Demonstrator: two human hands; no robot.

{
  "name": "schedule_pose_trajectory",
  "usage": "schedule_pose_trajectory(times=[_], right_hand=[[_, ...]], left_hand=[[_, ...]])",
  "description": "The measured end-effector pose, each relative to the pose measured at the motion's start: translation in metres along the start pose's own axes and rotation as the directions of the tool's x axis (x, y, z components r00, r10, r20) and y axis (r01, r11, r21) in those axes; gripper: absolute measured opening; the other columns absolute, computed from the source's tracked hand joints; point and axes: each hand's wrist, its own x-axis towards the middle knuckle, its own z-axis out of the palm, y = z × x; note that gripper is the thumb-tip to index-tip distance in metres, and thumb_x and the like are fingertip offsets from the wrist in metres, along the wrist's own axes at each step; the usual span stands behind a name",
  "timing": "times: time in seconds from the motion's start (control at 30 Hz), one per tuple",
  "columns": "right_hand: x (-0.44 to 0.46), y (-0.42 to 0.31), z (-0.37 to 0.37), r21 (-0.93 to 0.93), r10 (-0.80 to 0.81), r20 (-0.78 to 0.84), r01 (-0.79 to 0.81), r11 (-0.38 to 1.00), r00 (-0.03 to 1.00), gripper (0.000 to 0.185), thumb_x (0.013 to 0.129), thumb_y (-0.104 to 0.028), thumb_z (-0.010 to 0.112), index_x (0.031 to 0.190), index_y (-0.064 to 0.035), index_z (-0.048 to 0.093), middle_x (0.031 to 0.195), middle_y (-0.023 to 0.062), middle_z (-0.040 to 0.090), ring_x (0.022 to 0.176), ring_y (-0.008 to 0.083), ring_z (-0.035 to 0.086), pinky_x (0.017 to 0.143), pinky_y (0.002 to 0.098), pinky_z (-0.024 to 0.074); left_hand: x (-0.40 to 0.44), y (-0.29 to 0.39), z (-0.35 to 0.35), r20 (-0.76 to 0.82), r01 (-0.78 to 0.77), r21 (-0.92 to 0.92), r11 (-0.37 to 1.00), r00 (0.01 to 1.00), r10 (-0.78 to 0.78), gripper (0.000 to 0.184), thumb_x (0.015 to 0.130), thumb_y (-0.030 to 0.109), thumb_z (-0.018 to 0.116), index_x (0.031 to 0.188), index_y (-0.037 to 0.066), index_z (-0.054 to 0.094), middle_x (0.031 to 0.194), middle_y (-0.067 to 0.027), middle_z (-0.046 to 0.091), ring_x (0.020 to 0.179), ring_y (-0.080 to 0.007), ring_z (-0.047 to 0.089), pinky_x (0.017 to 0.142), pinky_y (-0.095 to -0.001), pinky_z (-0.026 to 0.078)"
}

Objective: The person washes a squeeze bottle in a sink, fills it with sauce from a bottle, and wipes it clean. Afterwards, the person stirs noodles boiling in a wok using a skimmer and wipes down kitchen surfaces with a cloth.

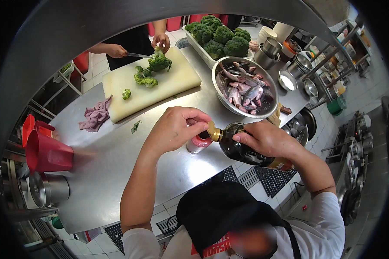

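A large dark bottle [240,144] with a gold neck lies tilted in my right hand [266,137], whose fingers wrap round its body. Its mouth is over a small red-rimmed jar [199,143] on the steel table. My left hand [176,128] pinches a gold-coloured cap [212,127] beside the bottle's mouth. Whether liquid is flowing cannot be made out. Behind my right hand stands a metal colander [270,93] of small whole fish [245,88].
Across the steel table [103,172], a co-worker's hands hold a knife [138,55] and broccoli [159,61] over a white cutting board [181,80]. A broccoli tray [199,51], pink cloth [96,115], red container [49,151] and metal pots [261,56] stand around.
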Motion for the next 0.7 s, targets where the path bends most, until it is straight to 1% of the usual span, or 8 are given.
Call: schedule_pose_trajectory(times=[0.03,0.13,0.23,0.33,0.7], right_hand=[[0.0000,0.0007,0.0001,-0.001,-0.016,-0.013,0.016,1.000,1.000,0.060,0.097,-0.051,0.050,0.078,0.0047,0.063,0.070,0.0257,0.061,0.072,0.0444,0.061,0.067,0.0501,0.0461],[0.0001,0.0030,0.0010,0.004,-0.052,-0.039,0.052,0.999,0.998,0.060,0.097,-0.051,0.050,0.078,0.0049,0.063,0.070,0.0259,0.060,0.071,0.0445,0.060,0.068,0.0501,0.0457],[-0.0008,-0.0023,-0.0027,0.030,-0.025,-0.022,0.026,0.999,0.999,0.060,0.097,-0.050,0.051,0.078,0.0052,0.063,0.070,0.0260,0.060,0.071,0.0444,0.060,0.068,0.0499,0.0457],[-0.0003,-0.0034,-0.0050,-0.007,0.021,0.022,-0.021,1.000,1.000,0.051,0.097,-0.044,0.055,0.082,0.0034,0.063,0.073,0.0230,0.060,0.072,0.0397,0.060,0.070,0.0460,0.0458],[0.0000,-0.0007,-0.0038,-0.017,0.019,0.020,-0.019,1.000,1.000,0.053,0.097,-0.046,0.054,0.080,0.0037,0.062,0.072,0.0233,0.059,0.071,0.0395,0.059,0.068,0.0460,0.0458]], left_hand=[[0.0002,0.0010,-0.0002,-0.002,-0.002,0.009,1.000,1.000,0.002,0.022,0.086,0.009,0.067,0.104,-0.003,0.070,0.093,-0.0094,0.072,0.084,-0.0128,0.066,0.080,-0.0273,0.053],[0.0008,-0.0010,-0.0003,0.005,-0.002,-0.006,1.000,1.000,0.002,0.022,0.086,0.009,0.067,0.105,-0.003,0.070,0.093,-0.0092,0.072,0.084,-0.0127,0.066,0.080,-0.0273,0.053],[0.0009,-0.0018,0.0000,0.010,0.000,-0.033,0.999,1.000,0.001,0.022,0.086,0.009,0.067,0.105,-0.003,0.070,0.093,-0.0091,0.072,0.084,-0.0126,0.066,0.079,-0.0273,0.053],[0.0024,-0.0014,0.0001,0.014,0.010,-0.018,1.000,1.000,-0.010,0.022,0.086,0.008,0.067,0.105,-0.003,0.070,0.093,-0.0092,0.072,0.084,-0.0127,0.066,0.079,-0.0272,0.053],[0.0038,-0.0030,0.0012,0.017,0.001,-0.051,0.999,1.000,0.000,0.020,0.086,0.007,0.067,0.103,-0.004,0.070,0.094,-0.0095,0.072,0.085,-0.0128,0.066,0.081,-0.0272,0.053]])
